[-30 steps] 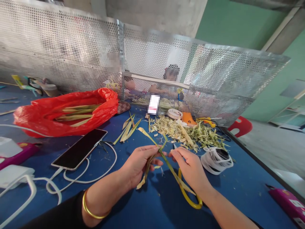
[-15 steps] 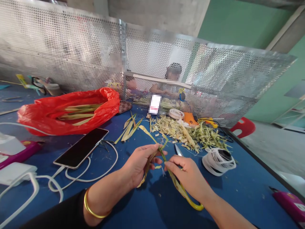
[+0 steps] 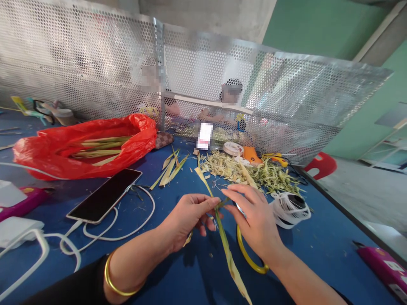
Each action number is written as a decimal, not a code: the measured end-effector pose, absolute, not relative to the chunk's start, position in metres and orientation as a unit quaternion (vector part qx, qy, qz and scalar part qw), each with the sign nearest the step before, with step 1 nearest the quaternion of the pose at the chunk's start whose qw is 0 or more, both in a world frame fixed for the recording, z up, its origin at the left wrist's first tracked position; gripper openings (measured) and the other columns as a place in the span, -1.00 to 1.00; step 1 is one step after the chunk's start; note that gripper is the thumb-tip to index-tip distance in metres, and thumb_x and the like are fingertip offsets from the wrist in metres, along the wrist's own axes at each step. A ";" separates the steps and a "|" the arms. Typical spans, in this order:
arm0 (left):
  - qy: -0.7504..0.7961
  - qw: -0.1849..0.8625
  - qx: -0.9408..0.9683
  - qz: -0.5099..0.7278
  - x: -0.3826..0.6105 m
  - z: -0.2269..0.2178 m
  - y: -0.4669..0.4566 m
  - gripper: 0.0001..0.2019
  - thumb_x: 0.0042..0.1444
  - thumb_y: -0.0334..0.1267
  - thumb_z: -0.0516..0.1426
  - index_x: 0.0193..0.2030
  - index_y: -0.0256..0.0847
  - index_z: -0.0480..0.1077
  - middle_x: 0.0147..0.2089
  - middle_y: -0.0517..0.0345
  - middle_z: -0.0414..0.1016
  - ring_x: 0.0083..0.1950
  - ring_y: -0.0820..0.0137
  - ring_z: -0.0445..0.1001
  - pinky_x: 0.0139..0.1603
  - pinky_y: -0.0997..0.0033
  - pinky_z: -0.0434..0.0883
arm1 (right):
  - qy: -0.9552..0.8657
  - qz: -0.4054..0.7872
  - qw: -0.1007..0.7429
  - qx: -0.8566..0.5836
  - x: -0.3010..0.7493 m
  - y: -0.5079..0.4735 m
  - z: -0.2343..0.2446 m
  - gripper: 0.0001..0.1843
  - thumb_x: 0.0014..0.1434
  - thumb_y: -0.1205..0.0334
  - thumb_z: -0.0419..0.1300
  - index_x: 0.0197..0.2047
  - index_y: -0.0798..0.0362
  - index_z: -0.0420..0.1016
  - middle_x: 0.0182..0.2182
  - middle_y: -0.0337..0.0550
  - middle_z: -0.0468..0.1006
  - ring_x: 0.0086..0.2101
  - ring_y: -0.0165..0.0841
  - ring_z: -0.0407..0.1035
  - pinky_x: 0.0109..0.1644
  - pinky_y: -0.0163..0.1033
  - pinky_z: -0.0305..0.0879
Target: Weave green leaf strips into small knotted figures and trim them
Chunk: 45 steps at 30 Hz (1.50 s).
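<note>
My left hand (image 3: 187, 216), a gold bangle on its wrist, pinches a long green-yellow leaf strip (image 3: 222, 237) between thumb and fingers above the blue table (image 3: 178, 271). My right hand (image 3: 254, 216) meets it from the right, fingers closed on the same strip at the pinch point. The strip runs from a tip near the scrap pile down toward me. Under my right hand lie scissors with a yellow handle loop (image 3: 248, 258), blade partly hidden.
A red plastic bag (image 3: 73, 148) with more leaves lies at left. A phone (image 3: 104, 195) on a white cable sits beside it. Leaf scraps (image 3: 251, 173), a white thread spool (image 3: 289, 207) and loose strips (image 3: 170, 167) lie ahead. People sit behind a perforated metal screen (image 3: 95, 72).
The strip's lower end swung from right toward me and now hangs straight down. My right hand moved up from the scissor handle to meet my left at the pinch.
</note>
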<state>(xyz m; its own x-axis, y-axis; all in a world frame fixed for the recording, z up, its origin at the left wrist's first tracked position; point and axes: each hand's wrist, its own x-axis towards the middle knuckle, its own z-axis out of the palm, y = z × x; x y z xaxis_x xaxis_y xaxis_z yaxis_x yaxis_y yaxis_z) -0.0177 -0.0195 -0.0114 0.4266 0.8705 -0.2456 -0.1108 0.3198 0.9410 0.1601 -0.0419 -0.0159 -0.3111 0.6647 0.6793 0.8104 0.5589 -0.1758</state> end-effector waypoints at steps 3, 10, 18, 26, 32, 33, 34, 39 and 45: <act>0.409 0.701 0.480 0.333 -0.016 -0.015 -0.021 -0.68 0.04 -0.03 0.17 -0.40 -0.31 0.44 -0.40 0.08 0.52 -0.62 0.57 0.35 -0.73 0.63 0.19 | -0.835 -0.138 0.316 -0.429 0.162 -0.038 -0.014 -0.83 0.22 0.35 0.11 -0.18 0.01 0.50 -0.23 -0.12 0.55 -0.06 -0.22 0.36 0.08 -0.02 0.15; 0.441 0.666 0.517 0.309 -0.015 -0.011 -0.020 -0.83 -0.02 -0.22 0.22 -0.52 -0.27 0.42 -0.56 0.19 0.46 -0.66 0.54 0.35 -0.72 0.61 0.21 | -0.839 -0.200 0.270 -0.428 0.160 -0.042 -0.019 -0.75 0.25 0.41 0.01 -0.38 0.05 0.44 -0.35 -0.17 0.55 -0.16 -0.33 0.40 0.21 0.01 -0.04; 0.410 0.726 0.434 0.341 -0.015 -0.008 -0.021 -0.80 0.03 -0.20 0.22 -0.40 -0.35 0.49 -0.46 0.04 0.54 -0.51 0.48 0.48 -0.54 0.59 0.36 | -0.793 -0.191 0.365 -0.449 0.165 -0.043 -0.008 -0.81 0.24 0.35 0.06 -0.12 0.02 0.46 -0.17 -0.09 0.55 -0.07 -0.24 0.38 0.17 0.02 0.08; 0.344 0.743 0.337 0.465 -0.016 -0.006 -0.020 -0.89 0.05 -0.39 0.20 -0.25 -0.31 0.46 -0.24 -0.04 0.58 -0.24 0.34 0.57 -0.19 0.45 0.46 | -0.783 -0.129 0.460 -0.397 0.160 -0.084 -0.004 -0.73 0.11 0.44 0.14 -0.12 -0.01 0.42 -0.36 -0.11 0.54 -0.34 -0.26 0.43 -0.24 -0.18 0.33; 0.305 0.769 0.326 0.458 -0.011 -0.011 -0.024 -0.89 -0.01 -0.39 0.25 -0.30 -0.32 0.45 -0.31 0.00 0.57 -0.27 0.39 0.55 -0.17 0.48 0.44 | -0.746 0.175 0.399 -0.504 0.127 -0.066 -0.035 -0.88 0.23 0.23 0.09 -0.30 0.02 0.43 -0.43 -0.22 0.51 -0.44 -0.38 0.40 -0.36 -0.34 0.29; 0.311 0.768 0.326 0.455 -0.010 -0.011 -0.025 -0.89 -0.03 -0.39 0.26 -0.32 -0.31 0.45 -0.31 0.01 0.57 -0.27 0.39 0.55 -0.18 0.48 0.44 | -0.737 0.199 0.398 -0.509 0.125 -0.064 -0.036 -0.86 0.23 0.23 0.08 -0.33 0.02 0.43 -0.43 -0.22 0.51 -0.43 -0.38 0.40 -0.34 -0.34 0.28; 0.319 0.766 0.326 0.453 -0.010 -0.011 -0.025 -0.88 -0.05 -0.39 0.27 -0.33 -0.31 0.46 -0.32 0.01 0.58 -0.27 0.39 0.55 -0.19 0.48 0.44 | -0.730 0.211 0.401 -0.512 0.124 -0.062 -0.037 -0.84 0.23 0.23 0.08 -0.37 0.03 0.42 -0.44 -0.22 0.51 -0.42 -0.38 0.39 -0.33 -0.34 0.28; 0.360 0.744 0.326 0.459 -0.010 -0.012 -0.025 -0.76 -0.14 -0.36 0.33 -0.26 -0.30 0.50 -0.35 0.02 0.60 -0.30 0.38 0.55 -0.18 0.45 0.43 | -0.718 0.231 0.400 -0.520 0.124 -0.065 -0.035 -0.79 0.20 0.27 0.04 -0.48 0.04 0.29 -0.49 -0.24 0.42 -0.43 -0.38 0.33 -0.32 -0.33 0.24; 0.373 0.742 0.311 0.462 -0.010 -0.016 -0.024 -0.76 -0.16 -0.40 0.32 -0.28 -0.36 0.50 -0.43 0.03 0.59 -0.39 0.41 0.53 -0.24 0.45 0.43 | -0.750 0.200 0.365 -0.514 0.122 -0.069 -0.036 -0.79 0.19 0.32 0.01 -0.50 0.03 0.20 -0.51 -0.22 0.38 -0.44 -0.37 0.28 -0.38 -0.33 0.18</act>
<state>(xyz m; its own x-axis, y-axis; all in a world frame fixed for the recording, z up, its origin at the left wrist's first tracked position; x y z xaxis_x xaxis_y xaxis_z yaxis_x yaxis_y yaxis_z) -0.0100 -0.0238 -0.0158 0.2942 0.9179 -0.2664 -0.4530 0.3793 0.8068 0.1222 -0.0689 -0.0357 -0.2052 0.9170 0.3421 0.6240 0.3919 -0.6760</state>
